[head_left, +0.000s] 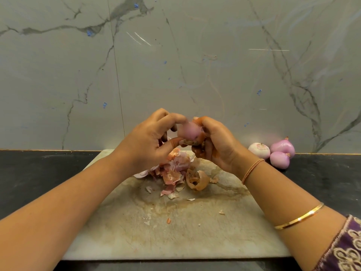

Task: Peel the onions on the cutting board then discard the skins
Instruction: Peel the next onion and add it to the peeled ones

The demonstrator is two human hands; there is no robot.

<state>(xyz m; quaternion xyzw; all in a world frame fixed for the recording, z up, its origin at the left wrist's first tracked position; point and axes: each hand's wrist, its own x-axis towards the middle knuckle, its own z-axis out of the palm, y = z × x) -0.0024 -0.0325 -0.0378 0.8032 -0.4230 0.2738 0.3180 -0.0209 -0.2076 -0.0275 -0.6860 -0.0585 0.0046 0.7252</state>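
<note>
The right hand point(216, 143) is curled around the far-right side of a small pink onion point(189, 131), cradling it together with the brown papery skin that clings to its lower right. The left hand point(148, 137) meets it from the left, thumb underneath and fingertips over the top, pinching the bared end; motion blur hides exactly where the tips land. The onion is held in the air between the two hands, above the far part of the cutting board point(175, 231). Its peeled, pale face is turned toward the left hand and its unpeeled remainder sits in the right palm, so the next strip probably has to come away rightward and down. Its long axis appears to run roughly left to right, though the blur makes that uncertain. Directly beneath lies a loose heap of skins point(172, 171) on the board. Well to the right, on the dark countertop point(322, 182) by the marble wall point(195, 55), three peeled onions point(279, 159) sit touching.
</note>
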